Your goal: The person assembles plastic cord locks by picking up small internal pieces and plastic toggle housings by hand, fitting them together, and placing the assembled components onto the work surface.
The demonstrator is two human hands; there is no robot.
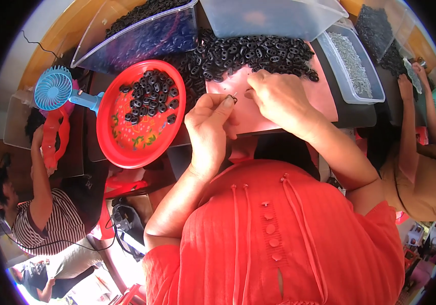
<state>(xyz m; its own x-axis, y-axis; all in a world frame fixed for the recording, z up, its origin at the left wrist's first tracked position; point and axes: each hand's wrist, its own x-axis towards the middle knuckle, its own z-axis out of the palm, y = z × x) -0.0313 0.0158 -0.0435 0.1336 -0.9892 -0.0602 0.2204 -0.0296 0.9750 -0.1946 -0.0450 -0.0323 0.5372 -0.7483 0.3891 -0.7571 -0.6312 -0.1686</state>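
My left hand (209, 124) pinches a small black plastic piece (232, 99) between thumb and forefinger, and a thin metal pin seems to stick up from it. Just to its right, my right hand (280, 101) is closed with its fingertips pressed together, and anything within them is hidden. Both hands hover over a pink sheet (324, 101) at the table's near edge. Beyond them spreads a heap of black oval pieces with holes (258, 53). On the left, close to my left hand, a red round tray (108, 134) holds more black pieces.
A clear bin of small silvery pins (350, 63) stands at the right. Large clear tubs (136, 48) line the far side. A blue handheld fan (53, 88) leans by the tray. Co-workers sit at both sides, one in a striped shirt (57, 223), one in tan (421, 183).
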